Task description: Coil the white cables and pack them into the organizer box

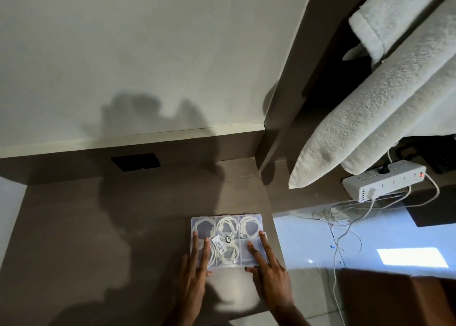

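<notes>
Grey-brown wood-grain tabletop (pixel 98 227) below a white wall (pixel 123 54) carries the organizer box (pixel 228 241) at its right edge, toward the near corner. Its clear lid is shut, a barcode label sits at mid-lid, and coiled white cables (pixel 248 227) show through in five of the six compartments; the near-right one looks empty. Both hands lie flat with extended fingers, gripping nothing: left hand (pixel 191 280) on the lid's left part, right hand (pixel 270 274) on its right part.

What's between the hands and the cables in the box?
The box's clear lid. It looks shut over the coiled cables, and the fingers of the left hand and right hand rest flat on top of it. Nothing else visible blocks them.
</notes>
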A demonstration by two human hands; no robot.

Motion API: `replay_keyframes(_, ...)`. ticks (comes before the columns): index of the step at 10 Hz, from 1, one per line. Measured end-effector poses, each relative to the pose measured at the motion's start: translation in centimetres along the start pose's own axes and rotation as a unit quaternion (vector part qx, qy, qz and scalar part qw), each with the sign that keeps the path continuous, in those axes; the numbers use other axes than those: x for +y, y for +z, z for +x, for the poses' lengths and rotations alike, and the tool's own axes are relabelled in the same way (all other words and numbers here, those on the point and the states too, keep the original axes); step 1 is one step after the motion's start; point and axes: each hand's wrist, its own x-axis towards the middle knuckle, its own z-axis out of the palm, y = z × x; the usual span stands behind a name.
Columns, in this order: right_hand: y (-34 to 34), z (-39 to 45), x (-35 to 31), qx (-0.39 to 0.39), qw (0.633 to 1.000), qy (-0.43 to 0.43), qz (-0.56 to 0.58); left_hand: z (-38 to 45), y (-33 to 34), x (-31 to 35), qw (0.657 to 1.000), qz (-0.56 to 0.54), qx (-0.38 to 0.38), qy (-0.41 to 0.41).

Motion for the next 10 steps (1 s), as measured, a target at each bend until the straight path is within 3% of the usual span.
replay_keyframes(1,0.2,0.0,0.0,-0.024,1.000,-0.001,0.002,-0.3,0.6,0.4,0.997,0.068,0.011,0.018)
replay_keyframes(2,0.2,0.2,0.2,-0.026,1.000,0.001,0.000,0.2,0.2,0.1,0.998,0.058,0.033,0.014)
replay_keyframes(4,-2.6,8.2,-0.9,0.017,1.000,0.015,-0.016,7.2,-2.7,-0.6,0.994,0.005,0.100,0.041)
replay_keyframes(6,-4.9,17.5,-0.4,-0.003,0.997,0.041,-0.069,15.8,-5.2,-0.4,0.990,-0.084,0.106,0.047)
replay_keyframes(8,-6.6,19.4,-0.7,-0.011,0.992,0.034,-0.124,18.2,-6.8,0.1,0.988,-0.104,0.106,0.039)
replay_keyframes(9,-7.6,18.1,-2.6,0.015,0.992,0.046,-0.114,16.2,-7.6,-0.6,0.988,-0.078,0.133,0.007)
replay_keyframes(10,-11.3,16.3,-6.1,0.104,0.994,-0.016,-0.005,12.4,-10.7,-0.9,0.978,-0.064,0.195,0.026)
